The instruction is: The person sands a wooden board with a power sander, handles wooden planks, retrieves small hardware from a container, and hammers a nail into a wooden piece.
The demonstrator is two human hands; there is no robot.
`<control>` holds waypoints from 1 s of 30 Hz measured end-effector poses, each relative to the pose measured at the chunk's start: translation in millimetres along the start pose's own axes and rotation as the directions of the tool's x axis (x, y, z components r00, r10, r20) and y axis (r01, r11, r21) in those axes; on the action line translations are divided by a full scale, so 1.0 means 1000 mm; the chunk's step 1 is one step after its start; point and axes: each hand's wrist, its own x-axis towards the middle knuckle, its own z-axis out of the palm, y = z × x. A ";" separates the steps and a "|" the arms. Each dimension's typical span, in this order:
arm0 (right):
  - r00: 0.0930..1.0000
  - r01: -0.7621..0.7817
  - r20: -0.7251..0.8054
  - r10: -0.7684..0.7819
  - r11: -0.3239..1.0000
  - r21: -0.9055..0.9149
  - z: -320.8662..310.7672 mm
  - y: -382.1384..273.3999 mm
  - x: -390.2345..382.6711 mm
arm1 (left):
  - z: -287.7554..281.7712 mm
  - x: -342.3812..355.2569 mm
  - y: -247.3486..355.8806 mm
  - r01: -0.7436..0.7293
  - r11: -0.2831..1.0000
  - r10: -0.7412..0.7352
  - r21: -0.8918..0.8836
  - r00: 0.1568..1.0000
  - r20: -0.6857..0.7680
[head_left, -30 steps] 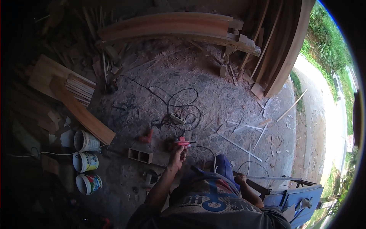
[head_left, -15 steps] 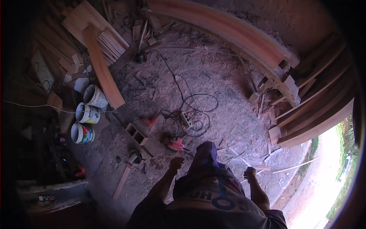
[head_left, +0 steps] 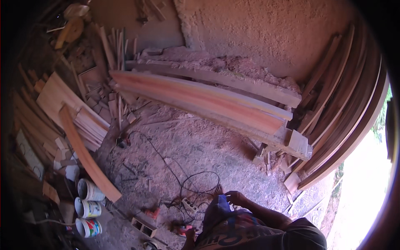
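My left hand (head_left: pixel 190 233) hangs low beside my body, its fingers curled in with nothing visible in them. Just past it on the floor lies a red power tool (head_left: pixel 181 229), apart from the hand as far as I can see. My right hand (head_left: pixel 235 197) is raised in front of me over my blue trouser leg (head_left: pixel 223 204). Its fingers point left and look loosely apart, with nothing seen in them. Ahead, a long reddish curved timber (head_left: pixel 200 100) rests on a rough workbench (head_left: pixel 298 143), out of reach of both hands.
A black cable (head_left: pixel 160 156) loops across the shavings-covered floor to a power strip (head_left: pixel 189 205). Another red tool (head_left: pixel 152 213) and a wooden box (head_left: pixel 143 227) lie nearby. Buckets (head_left: pixel 88 208) and a curved plank (head_left: pixel 85 154) are left; curved boards (head_left: pixel 346 146) lean right.
My view has tilted up, bringing the whole workbench and back wall into sight. My right hand has come forward and inward from my side. My left hand sits lower in view.
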 end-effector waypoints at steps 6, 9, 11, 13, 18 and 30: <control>0.900 0.434 0.029 -0.435 0.887 -0.156 -0.127 -0.253 0.040 | -0.094 0.137 0.152 -0.213 0.971 0.172 -0.104 0.936 -0.307; 0.760 0.592 -0.042 -0.649 0.717 -0.368 -0.219 -0.358 0.062 | -0.145 0.162 0.306 -0.295 0.797 0.077 -0.527 0.915 -0.396; 0.648 0.615 -0.096 -0.755 0.594 -0.519 -0.278 -0.410 0.099 | -0.179 0.193 0.350 -0.465 0.835 0.288 -0.295 0.826 -0.486; 0.713 0.473 -0.186 -0.676 0.659 -0.585 -0.348 -0.420 0.175 | -0.201 0.222 0.384 -0.531 0.791 0.306 -0.305 0.774 -0.554; 0.571 0.158 -0.318 -0.757 0.482 -0.862 -0.516 -0.354 0.396 | -0.233 0.266 0.491 -0.418 0.820 0.129 -0.391 0.800 -0.586; 0.805 -0.385 -0.518 -0.290 0.408 -0.828 -0.602 -0.276 0.569 | -0.365 0.309 0.659 -0.468 0.870 0.218 -0.157 0.649 -0.729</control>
